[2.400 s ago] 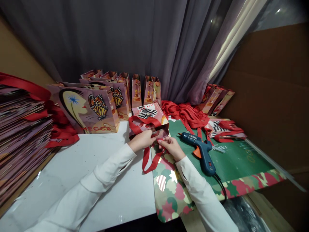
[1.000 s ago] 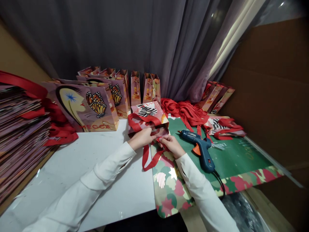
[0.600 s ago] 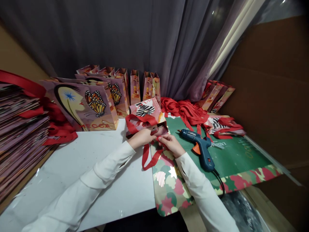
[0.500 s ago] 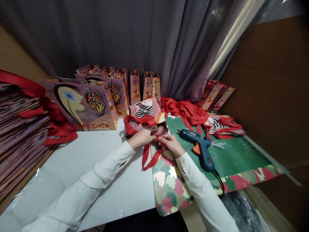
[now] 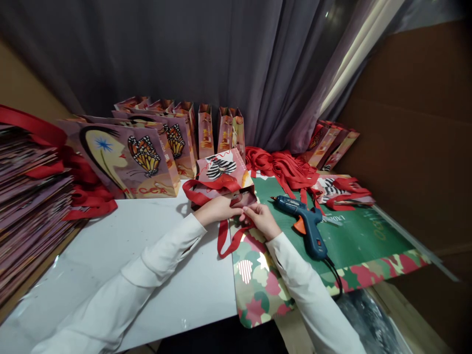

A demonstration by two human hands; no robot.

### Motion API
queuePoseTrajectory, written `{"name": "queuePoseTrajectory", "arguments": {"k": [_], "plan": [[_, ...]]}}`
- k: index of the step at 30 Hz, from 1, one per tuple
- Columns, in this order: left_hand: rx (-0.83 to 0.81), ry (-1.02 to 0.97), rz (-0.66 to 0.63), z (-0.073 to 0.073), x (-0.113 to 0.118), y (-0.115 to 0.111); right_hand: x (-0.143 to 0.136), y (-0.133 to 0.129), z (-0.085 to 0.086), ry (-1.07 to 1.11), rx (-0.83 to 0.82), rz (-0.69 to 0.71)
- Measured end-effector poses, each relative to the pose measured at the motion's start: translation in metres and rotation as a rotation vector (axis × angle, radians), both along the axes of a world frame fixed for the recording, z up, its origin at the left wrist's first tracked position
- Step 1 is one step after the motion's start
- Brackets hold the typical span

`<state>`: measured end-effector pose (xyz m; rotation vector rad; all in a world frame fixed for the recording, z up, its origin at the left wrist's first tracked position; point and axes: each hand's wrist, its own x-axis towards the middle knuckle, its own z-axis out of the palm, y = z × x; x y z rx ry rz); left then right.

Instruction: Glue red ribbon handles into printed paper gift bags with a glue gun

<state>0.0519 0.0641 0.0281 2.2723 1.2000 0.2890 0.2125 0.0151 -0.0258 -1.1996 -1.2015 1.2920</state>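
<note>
Taking the clock from where the hands meet, a dark grey fabric curtain [image 5: 155, 59] spans the back, centred on 12 o'clock. Below it spreads a white, smooth-topped desk [image 5: 147, 260]. From 3 to 6 o'clock lies a flat green board [image 5: 361, 236] bordered in red, green and cream camouflage shapes. A tall stack of flattened purple-pink paper bags [image 5: 33, 211] sits at 9 o'clock; a large upright paper bag printed with a butterfly [image 5: 110, 162] stands at 10. At 11, touching the hands, a small pink paper bag with black-and-white stripes [image 5: 221, 168] lies tipped, its mouth toward the person. A heap of red ribbons [image 5: 280, 167] is at 1, a blue glue gun with an orange trigger [image 5: 311, 231] at 3. The left hand [image 5: 217, 208] has its fingers curled at the bag's mouth; their exact hold is hidden. The right hand [image 5: 262, 220] has its fingers pinched together on a narrow red fabric ribbon [image 5: 236, 243], which loops down at 7.
</note>
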Motion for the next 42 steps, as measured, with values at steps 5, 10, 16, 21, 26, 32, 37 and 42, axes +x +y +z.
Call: {"name": "queuePoseTrajectory", "arguments": {"k": [5, 10, 16, 21, 26, 32, 37, 42], "plan": [[-0.004, -0.007, 0.059, -0.004, 0.002, -0.001, -0.003, 0.000, -0.003, 0.108, -0.009, -0.027], [-0.018, -0.012, 0.074, -0.004, 0.002, -0.002, -0.003, -0.002, -0.001, 0.152, -0.018, -0.044], [-0.013, -0.016, 0.079, -0.003, 0.002, -0.001, -0.003, -0.002, -0.001, 0.156, -0.022, -0.120], [-0.018, -0.017, 0.056, -0.007, 0.001, 0.002, -0.009, -0.001, -0.007, 0.196, -0.030, -0.205], [-0.013, -0.038, 0.059, -0.008, 0.002, 0.002, -0.018, 0.000, -0.012, 0.241, -0.015, -0.308], [-0.009, -0.062, 0.052, -0.006, 0.004, 0.000, -0.023, -0.003, -0.013, 0.248, 0.007, -0.377], [-0.010, -0.068, 0.083, -0.010, 0.004, 0.001, -0.023, -0.004, -0.012, 0.245, 0.014, -0.362], [-0.034, -0.044, 0.078, -0.012, 0.005, 0.002, -0.025, -0.002, -0.018, 0.241, 0.023, -0.391]]}}
